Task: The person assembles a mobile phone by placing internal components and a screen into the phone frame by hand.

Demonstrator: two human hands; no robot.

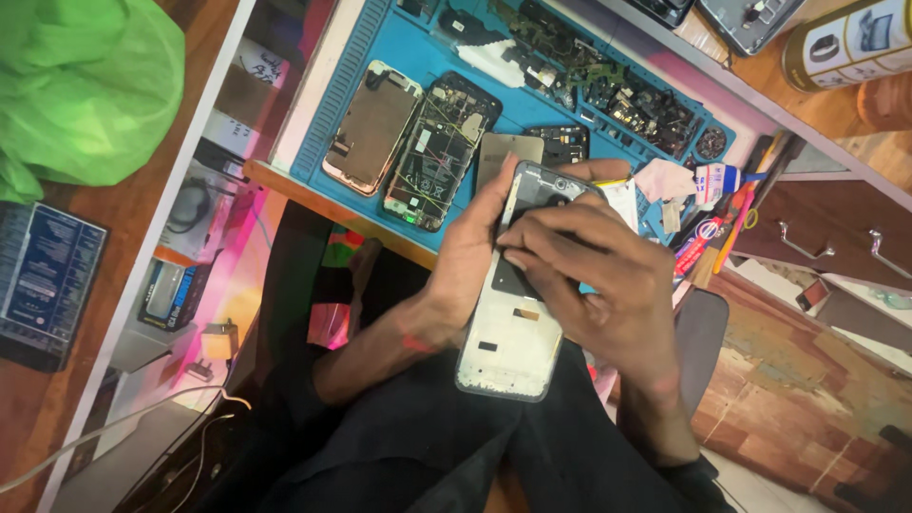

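Phone frame (pixel 508 328): pale, opened, inner side up, dark patch and camera cutouts at its far end. Held above the person's lap, just short of the desk edge, tilted with its far end toward the blue work mat (pixel 399 38).

Left hand (pixel 470 252): wrapped around the frame's left edge, thumb along the rim, fingers curling under and showing again past the top corner. Closed on the frame.

Right hand (pixel 594 275): lies across the frame's upper half from the right, fingers (pixel 532 237) bent together and pressing on the dark area near the camera end. Whether anything small sits pinched under the fingertips, cannot tell.

Beyond the left hand, on the mat: a gold-edged phone shell (pixel 372 125) and, beside it, an open phone body (pixel 442 150) with exposed boards and wiring. Just past the fingertips, a grey plate (pixel 499 152). Farther back, a heap of loose parts (pixel 617 95).

Beyond the right hand: a small glue bottle (pixel 714 178) and tools (pixel 736 223). Far off left, a green bag (pixel 85 90).
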